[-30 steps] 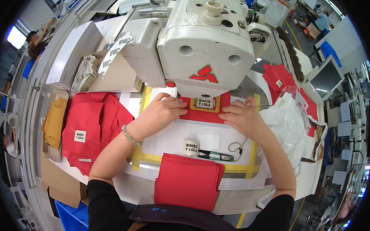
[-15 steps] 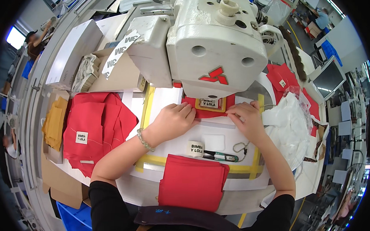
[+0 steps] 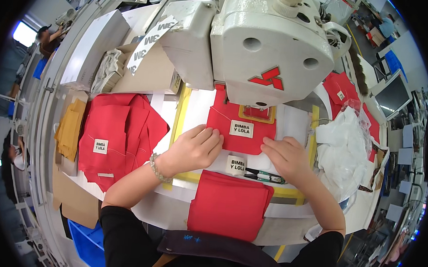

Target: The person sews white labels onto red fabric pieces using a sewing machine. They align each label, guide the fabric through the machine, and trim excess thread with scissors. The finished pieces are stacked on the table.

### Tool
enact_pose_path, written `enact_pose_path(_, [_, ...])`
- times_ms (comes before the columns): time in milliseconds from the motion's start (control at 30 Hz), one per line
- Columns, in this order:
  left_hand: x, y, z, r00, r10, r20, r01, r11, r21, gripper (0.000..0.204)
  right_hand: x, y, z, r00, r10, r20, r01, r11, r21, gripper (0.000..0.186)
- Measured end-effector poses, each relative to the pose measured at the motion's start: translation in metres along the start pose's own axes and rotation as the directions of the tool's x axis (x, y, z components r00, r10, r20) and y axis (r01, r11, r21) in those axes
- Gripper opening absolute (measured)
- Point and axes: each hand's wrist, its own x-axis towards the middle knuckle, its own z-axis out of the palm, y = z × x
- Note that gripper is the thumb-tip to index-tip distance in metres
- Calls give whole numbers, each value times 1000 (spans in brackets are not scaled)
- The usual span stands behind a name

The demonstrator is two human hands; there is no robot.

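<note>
A red fabric piece (image 3: 242, 145) lies under the sewing machine (image 3: 284, 46), with a small cream label (image 3: 242, 129) on it. My left hand (image 3: 196, 149) is closed on its left edge, fingers pinched together. At its right edge, my right hand (image 3: 287, 158) pinches the cloth near the lower corner. The yellow-edged clamp frame (image 3: 257, 120) of the machine sits just beyond the label. Closer to me are a stack of cream labels (image 3: 235, 165) and green-handled thread snips (image 3: 264, 176), partly hidden by my right hand. A stack of red fabric pieces (image 3: 230, 206) rests at the front edge.
At left lies a pile of red pieces with labels (image 3: 109, 124), beside a box of yellow pieces (image 3: 71, 132). White material in a plastic bag (image 3: 340, 144) and more red pieces (image 3: 339, 84) are at right. A long white box (image 3: 96, 52) stands back left.
The red piece has come toward me from under the clamp frame, and its label now shows in full before the frame. Both hands moved with it; the whole view shifted slightly.
</note>
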Motion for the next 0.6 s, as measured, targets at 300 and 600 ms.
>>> enact_pose_path(300, [-20,5,-5,994,-8,105,12,999,-37,30,1,-31,-22,965,158,208,-170,985,42,21])
enact_pose_path(600, [-20,4,-1,995,-29,95,36,997,-74,30,-15,-48,-35,872,277,405,-327,943,59,24])
